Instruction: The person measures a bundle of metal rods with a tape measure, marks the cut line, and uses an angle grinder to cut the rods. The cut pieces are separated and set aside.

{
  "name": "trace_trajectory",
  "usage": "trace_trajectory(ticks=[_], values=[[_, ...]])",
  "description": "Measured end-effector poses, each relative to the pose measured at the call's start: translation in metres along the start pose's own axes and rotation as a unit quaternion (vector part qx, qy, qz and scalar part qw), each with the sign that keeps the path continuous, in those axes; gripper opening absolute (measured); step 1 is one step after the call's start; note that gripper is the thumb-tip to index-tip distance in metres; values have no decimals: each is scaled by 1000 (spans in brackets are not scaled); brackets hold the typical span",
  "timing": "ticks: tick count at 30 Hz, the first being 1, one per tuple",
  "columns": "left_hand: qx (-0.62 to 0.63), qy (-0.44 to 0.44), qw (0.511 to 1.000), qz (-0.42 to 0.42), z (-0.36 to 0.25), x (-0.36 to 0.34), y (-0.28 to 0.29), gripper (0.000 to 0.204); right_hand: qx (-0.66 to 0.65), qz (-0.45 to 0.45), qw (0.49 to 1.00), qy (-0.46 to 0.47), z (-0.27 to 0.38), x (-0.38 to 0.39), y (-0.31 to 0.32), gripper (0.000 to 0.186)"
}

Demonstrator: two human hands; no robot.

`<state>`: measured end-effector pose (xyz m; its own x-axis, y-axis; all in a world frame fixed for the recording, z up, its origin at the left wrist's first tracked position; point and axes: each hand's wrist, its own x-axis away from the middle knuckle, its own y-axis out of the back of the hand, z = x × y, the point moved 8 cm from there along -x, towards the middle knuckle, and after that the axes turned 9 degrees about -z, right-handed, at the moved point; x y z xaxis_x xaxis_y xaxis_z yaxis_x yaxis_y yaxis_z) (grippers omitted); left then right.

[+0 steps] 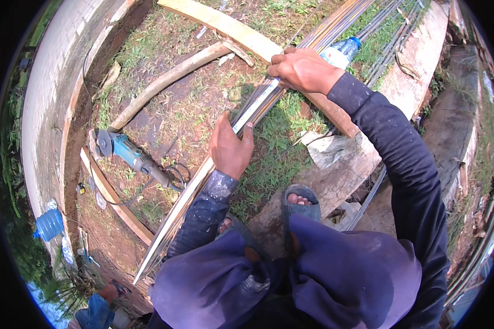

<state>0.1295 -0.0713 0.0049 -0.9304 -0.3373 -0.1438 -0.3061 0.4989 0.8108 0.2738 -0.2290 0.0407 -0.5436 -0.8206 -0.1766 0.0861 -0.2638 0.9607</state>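
Note:
A long bundle of thin grey and rusty rods runs diagonally across the grass, with a narrow white strip with small markings lying along it. My left hand grips the bundle and strip from the side, thumb against the strip. Further up, my right hand has its fingers curled over the rods at the strip's upper end. A plastic bottle with a blue cap rests just beyond my right hand. A curved plank passes under the bundle.
An angle grinder with its cord lies left of me by a round pole. A concrete wall and blue jug are farther left. Boards lie right. My sandalled feet stand below. Another person's blue-clad part shows lower left.

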Motion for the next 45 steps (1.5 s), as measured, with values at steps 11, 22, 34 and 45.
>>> trace_trajectory(ticks=[11,22,34,45], values=[[-29,51,998,33,-15,-8,-20,61,-15,2,1000,-11,-14,8,3,24],[-15,-74,991,-109,-30,-9,7,82,-145,71,986,-45,30,-53,15,40],[68,-172,980,-78,-53,-2,-25,56,-351,96,918,-157,58,-146,-33,16],[119,107,985,60,23,-12,-54,89,-445,157,878,-87,156,-173,6,31]])
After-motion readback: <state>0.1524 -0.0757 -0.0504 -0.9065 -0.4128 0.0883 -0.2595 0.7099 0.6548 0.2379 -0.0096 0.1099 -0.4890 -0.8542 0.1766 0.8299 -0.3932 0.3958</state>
